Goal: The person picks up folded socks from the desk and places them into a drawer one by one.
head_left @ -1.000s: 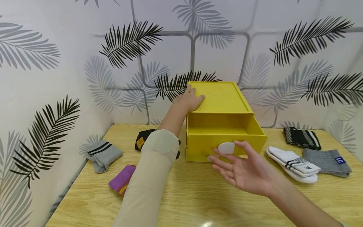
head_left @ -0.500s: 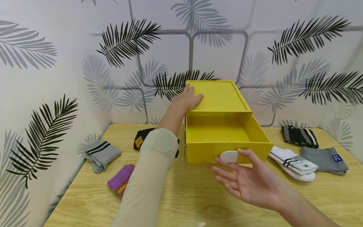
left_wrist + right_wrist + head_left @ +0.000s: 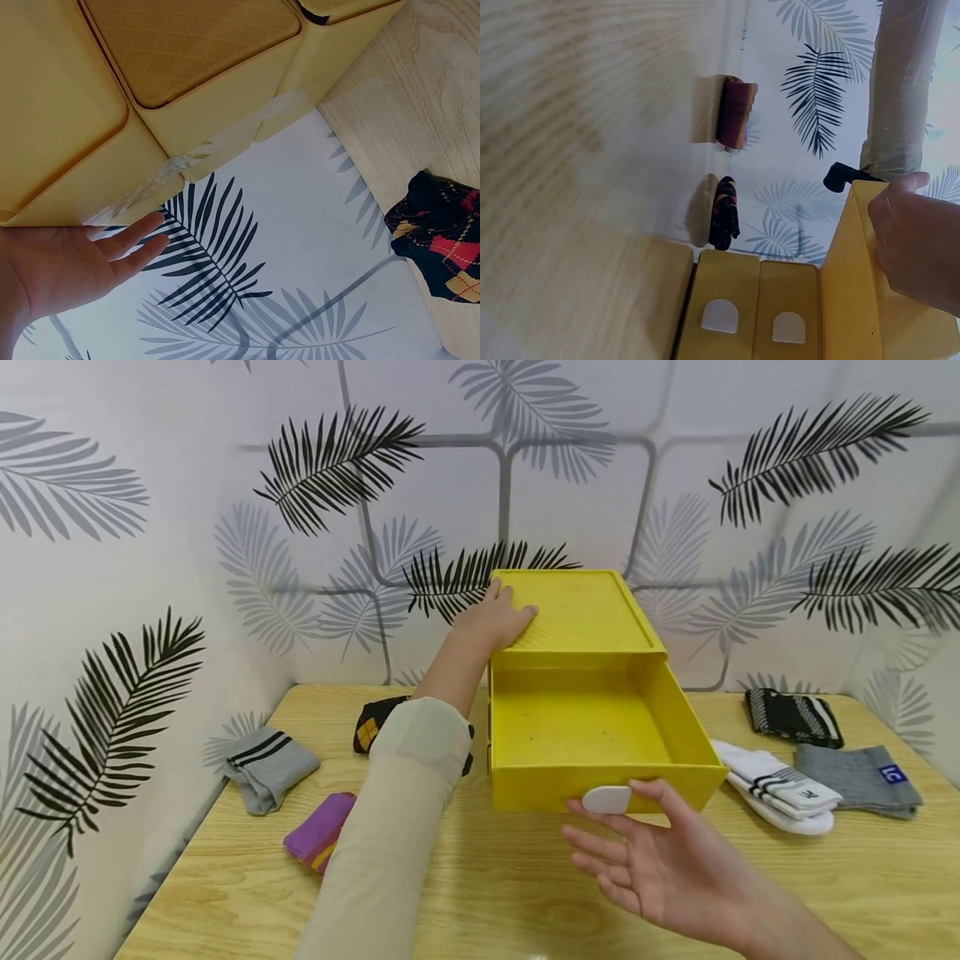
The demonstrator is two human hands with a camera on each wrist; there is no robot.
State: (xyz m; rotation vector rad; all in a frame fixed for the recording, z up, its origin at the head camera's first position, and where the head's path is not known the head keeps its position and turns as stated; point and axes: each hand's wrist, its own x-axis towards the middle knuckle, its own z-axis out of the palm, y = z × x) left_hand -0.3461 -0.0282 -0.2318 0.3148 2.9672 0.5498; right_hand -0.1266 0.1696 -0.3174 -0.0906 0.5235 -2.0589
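Note:
A yellow drawer box (image 3: 577, 610) stands on the table, its top drawer (image 3: 540, 787) pulled far out with a bare interior. My left hand (image 3: 493, 620) rests on the left part of the box's top, fingers spread. From the left wrist view, that hand (image 3: 67, 262) lies along the box with outstretched fingers. My right hand (image 3: 660, 868) pinches the white handle (image 3: 606, 799) on the drawer front between thumb and index finger; its other fingers are loosely extended below. Two lower drawer fronts with white handles (image 3: 720, 316) show in the right wrist view.
Left of the box lie a grey striped sock (image 3: 272, 768), a purple sock (image 3: 321, 831) partly behind the left sleeve, and a dark argyle sock (image 3: 375, 724). To the right are white socks (image 3: 783, 793), grey socks (image 3: 858, 781) and black patterned socks (image 3: 793, 718). A leaf-patterned wall stands behind.
The top drawer has slid out toward me along with my right hand, baring more of its inside. My left hand has stayed on top of the box.

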